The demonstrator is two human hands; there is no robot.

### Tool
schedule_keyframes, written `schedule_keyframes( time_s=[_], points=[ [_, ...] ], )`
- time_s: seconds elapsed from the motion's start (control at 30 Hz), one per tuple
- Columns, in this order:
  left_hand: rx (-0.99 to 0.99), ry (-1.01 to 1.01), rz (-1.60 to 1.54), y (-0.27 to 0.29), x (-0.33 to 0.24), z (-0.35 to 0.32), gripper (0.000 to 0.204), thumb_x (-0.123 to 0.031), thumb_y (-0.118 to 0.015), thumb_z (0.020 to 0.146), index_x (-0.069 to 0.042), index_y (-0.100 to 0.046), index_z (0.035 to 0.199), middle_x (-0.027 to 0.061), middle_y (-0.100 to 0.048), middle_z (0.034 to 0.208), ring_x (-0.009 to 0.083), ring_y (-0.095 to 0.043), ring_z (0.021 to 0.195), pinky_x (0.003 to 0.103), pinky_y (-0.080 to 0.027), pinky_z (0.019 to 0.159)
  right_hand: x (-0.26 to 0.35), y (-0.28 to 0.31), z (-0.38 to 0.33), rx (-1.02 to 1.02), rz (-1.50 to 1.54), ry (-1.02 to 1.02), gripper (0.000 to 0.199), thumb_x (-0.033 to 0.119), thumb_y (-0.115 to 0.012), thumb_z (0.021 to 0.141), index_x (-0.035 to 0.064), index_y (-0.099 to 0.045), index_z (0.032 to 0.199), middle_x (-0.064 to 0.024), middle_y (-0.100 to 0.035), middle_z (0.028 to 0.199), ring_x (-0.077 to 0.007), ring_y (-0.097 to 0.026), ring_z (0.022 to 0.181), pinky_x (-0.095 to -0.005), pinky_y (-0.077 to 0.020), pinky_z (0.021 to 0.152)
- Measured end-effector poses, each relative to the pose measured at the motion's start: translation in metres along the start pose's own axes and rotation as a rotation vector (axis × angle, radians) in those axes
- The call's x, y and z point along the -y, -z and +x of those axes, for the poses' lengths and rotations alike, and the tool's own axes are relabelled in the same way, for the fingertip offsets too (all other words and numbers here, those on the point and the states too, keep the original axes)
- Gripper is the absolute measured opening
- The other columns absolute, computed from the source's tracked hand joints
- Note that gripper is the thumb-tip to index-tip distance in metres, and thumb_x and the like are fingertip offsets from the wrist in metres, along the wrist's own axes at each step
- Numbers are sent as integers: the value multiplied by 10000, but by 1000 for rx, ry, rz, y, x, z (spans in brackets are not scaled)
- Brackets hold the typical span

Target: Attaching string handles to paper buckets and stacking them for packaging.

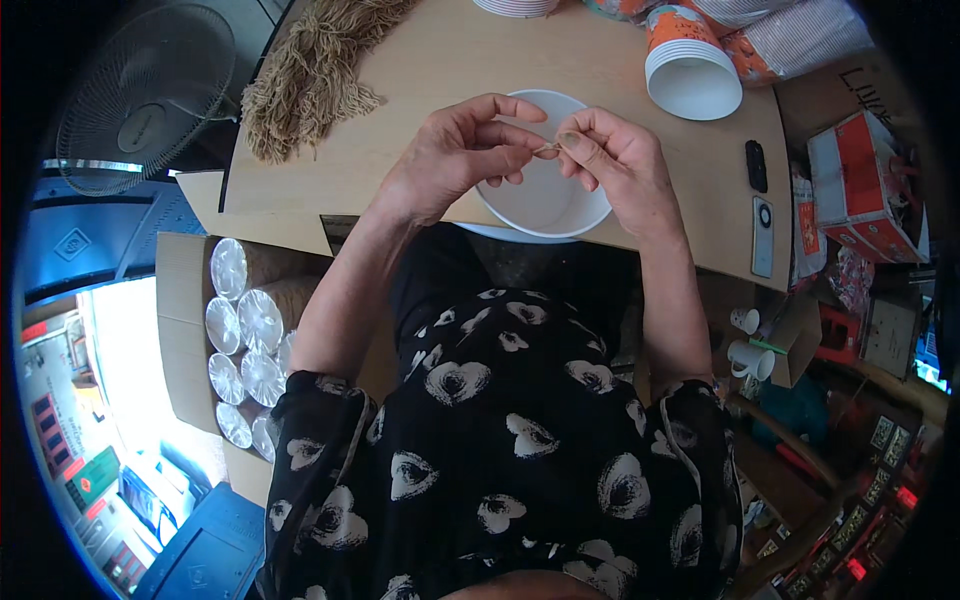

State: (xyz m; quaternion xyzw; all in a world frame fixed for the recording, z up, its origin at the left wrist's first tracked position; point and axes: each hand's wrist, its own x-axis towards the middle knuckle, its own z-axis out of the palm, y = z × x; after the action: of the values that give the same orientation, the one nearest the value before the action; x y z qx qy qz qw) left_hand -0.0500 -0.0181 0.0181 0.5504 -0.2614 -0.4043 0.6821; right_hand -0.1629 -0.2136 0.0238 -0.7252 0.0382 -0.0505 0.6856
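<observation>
Over a white round tub (550,215), both my hands meet with fingertips nearly touching. My left hand (465,155) pinches a short piece of tan cord (546,151) between thumb and finger, its other fingers loosely curled. The cord's other part is in the pinch of my right hand (625,170), whose thumb lies on top. Most of the cord is hidden by the fingers. A thick bundle of similar tan cords (305,85) lies on the table (430,60) at the far left.
Stacked paper buckets (693,85) lie tipped at the far right, near wrapped cup stacks (800,45). A black object (756,166) and a grey remote-like device (763,235) rest by the right edge. Left are a fan (145,125) and an open carton (185,330) of plastic-wrapped rolls.
</observation>
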Motion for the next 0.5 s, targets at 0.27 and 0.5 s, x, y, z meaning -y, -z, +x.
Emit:
schedule_keyframes(
  time_s=[0.27,0.5],
  points=[
    [22,-13,87,-4,-3,-3,475,26,-628,878,-17,-557,1346,66,-756,1055,42,-601,734,177,-487,673,-6,-4,-4,-72,-34,30,171,169,-576,1032,9,-614,983,6,-586,761,-42,-488,661,-191,-397,587],
    [57,-12,138,-3,-10,4,455,-2,-657,911,-9,-558,1355,80,-750,1072,54,-622,793,194,-506,718,5,2,-3,-81,21,33,189,189,-589,1028,6,-629,1003,-6,-602,760,-48,-491,642,-202,-429,593]
  ],
)
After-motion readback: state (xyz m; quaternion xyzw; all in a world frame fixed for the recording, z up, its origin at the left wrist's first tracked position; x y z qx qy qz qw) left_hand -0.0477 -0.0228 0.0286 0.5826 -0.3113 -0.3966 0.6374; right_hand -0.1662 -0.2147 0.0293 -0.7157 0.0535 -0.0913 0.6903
